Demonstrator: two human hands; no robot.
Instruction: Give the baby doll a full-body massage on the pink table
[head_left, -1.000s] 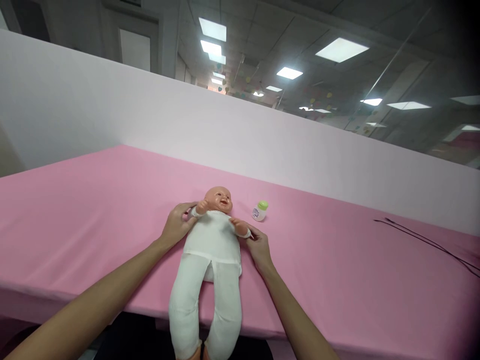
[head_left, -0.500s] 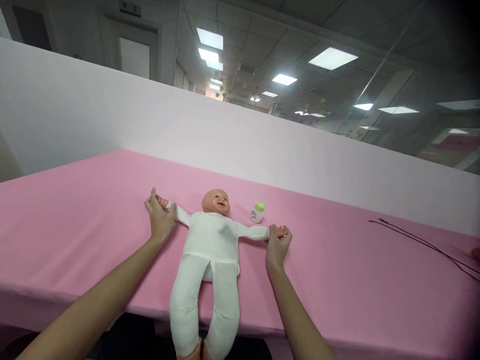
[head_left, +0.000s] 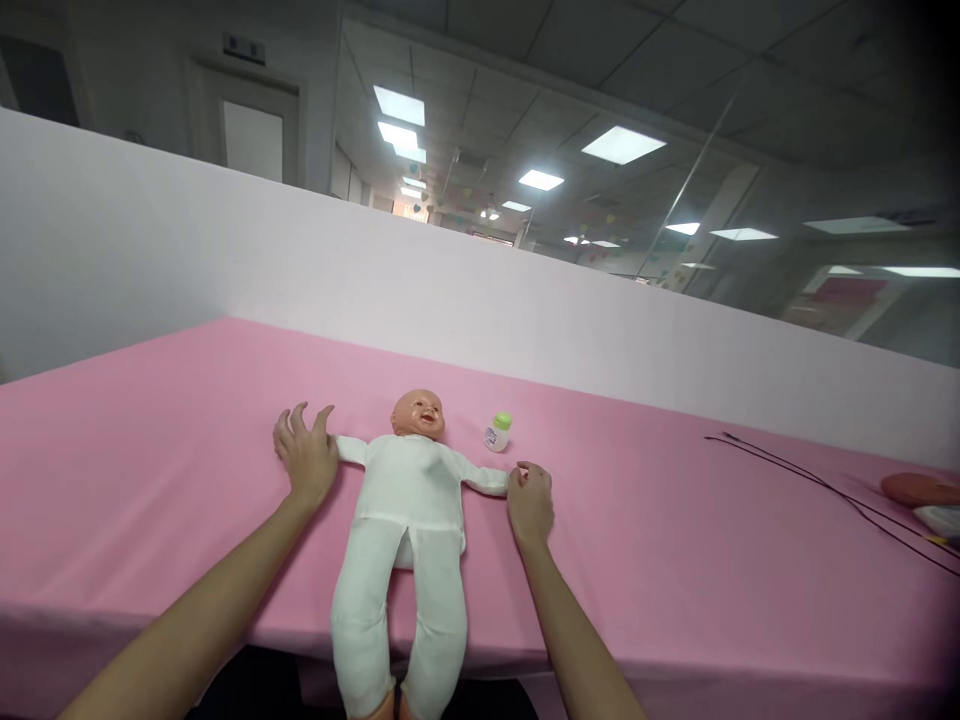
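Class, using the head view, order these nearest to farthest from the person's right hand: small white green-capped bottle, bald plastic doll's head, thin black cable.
From the right hand:
1. Small white green-capped bottle, just beyond the hand.
2. Bald plastic doll's head, left of the bottle.
3. Thin black cable, far right on the pink cloth.

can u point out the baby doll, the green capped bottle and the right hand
baby doll (head_left: pixel 409 490), head view, on the chest of its white suit
green-capped bottle (head_left: pixel 495 437), head view, on the white body below the cap
right hand (head_left: pixel 531 505), head view, on the back of the hand
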